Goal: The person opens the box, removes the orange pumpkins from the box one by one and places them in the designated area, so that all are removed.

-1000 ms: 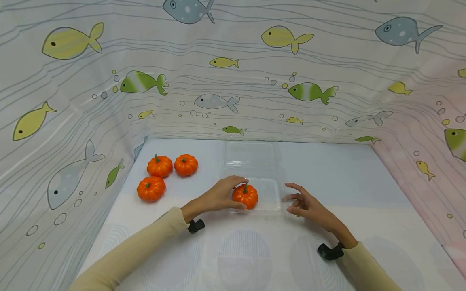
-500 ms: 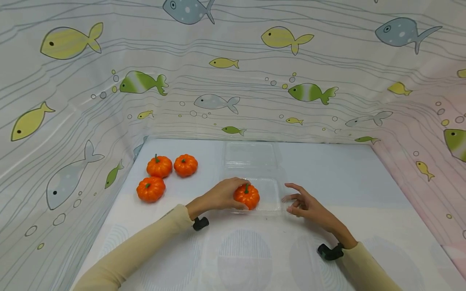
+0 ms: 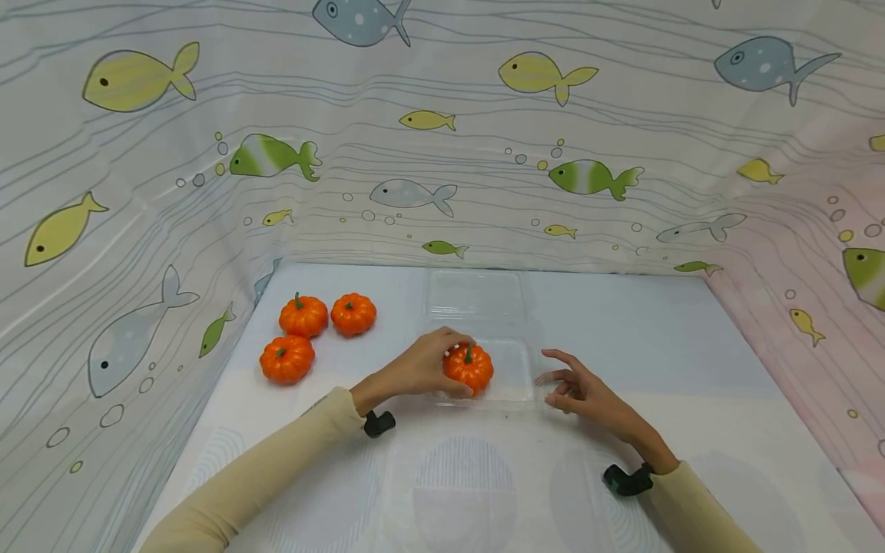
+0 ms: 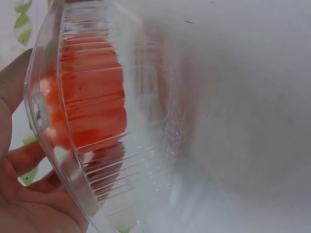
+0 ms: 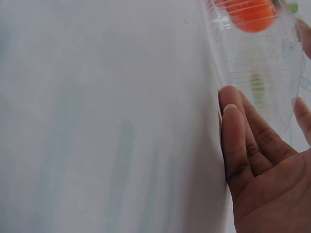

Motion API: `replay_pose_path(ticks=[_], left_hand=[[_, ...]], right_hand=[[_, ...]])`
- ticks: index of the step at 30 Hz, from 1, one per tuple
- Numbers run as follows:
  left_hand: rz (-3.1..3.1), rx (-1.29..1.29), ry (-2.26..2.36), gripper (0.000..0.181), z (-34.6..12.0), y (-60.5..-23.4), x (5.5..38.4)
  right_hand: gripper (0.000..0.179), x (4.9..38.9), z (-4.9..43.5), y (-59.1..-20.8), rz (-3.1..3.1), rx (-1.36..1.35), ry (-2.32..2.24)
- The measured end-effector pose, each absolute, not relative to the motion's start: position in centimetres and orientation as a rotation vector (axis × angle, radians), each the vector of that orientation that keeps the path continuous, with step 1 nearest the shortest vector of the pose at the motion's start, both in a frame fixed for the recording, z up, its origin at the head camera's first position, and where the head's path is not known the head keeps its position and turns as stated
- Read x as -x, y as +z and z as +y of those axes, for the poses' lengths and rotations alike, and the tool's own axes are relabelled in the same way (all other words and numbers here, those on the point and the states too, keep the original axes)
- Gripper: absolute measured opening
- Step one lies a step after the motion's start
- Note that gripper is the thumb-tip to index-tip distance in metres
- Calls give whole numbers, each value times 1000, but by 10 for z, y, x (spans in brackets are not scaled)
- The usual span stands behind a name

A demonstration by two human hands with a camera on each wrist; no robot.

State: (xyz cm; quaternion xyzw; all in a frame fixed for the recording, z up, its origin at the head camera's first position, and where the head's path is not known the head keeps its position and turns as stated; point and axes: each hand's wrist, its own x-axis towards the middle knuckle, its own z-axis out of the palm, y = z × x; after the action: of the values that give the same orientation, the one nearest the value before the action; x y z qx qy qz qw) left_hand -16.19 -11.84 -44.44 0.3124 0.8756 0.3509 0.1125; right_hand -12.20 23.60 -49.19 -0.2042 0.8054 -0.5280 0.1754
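My left hand (image 3: 430, 366) grips a small orange pumpkin (image 3: 470, 370) with a green stem, thumb on the near side and fingers on the far side. This pumpkin is over the left part of a clear plastic clamshell box (image 3: 513, 372), whose lid (image 3: 474, 295) lies folded back behind it. Through the ribbed box wall, the left wrist view shows the pumpkin (image 4: 92, 92) blurred orange; its underside contact is unclear. Just right of the box, my right hand (image 3: 588, 393) rests low with loosely bent fingers and holds nothing. In the right wrist view its fingertips are close against the box wall (image 5: 257, 73).
Three more orange pumpkins stand at the left back of the table: one rear left (image 3: 303, 316), one rear right (image 3: 353, 314) and one nearer (image 3: 287, 359). A fish-print curtain (image 3: 484, 161) encloses the table's back and sides. Each wrist carries a black camera.
The left hand and its pumpkin have shifted slightly right, then a little away from me and up. The right hand, the box and the other pumpkins have stayed in place.
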Motion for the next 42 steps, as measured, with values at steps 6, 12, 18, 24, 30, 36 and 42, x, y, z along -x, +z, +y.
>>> replay_pose_path(ticks=[6,12,18,24,30,36,42], left_hand=[[2550,-955,1097,71,-122,-436,159],[2555,-995,1199,70,-130,-429,161],[2575,-995,1287,73,-142,-423,160],[2587,-926,1365,73,-158,-418,155],[2614,-855,1411,74,-176,-419,150],[2632,-772,1426,73,-191,-422,146],[2662,-742,1423,74,-200,-427,143]], right_hand=[[76,122,235,-491,2286,571,-1491],[77,122,236,-493,2286,564,-1490],[77,122,236,-495,2284,572,-1495],[76,123,237,-497,2272,633,-1520],[76,123,237,-495,2274,634,-1510],[78,124,237,-495,2272,590,-1511],[78,125,238,-496,2286,594,-1489]])
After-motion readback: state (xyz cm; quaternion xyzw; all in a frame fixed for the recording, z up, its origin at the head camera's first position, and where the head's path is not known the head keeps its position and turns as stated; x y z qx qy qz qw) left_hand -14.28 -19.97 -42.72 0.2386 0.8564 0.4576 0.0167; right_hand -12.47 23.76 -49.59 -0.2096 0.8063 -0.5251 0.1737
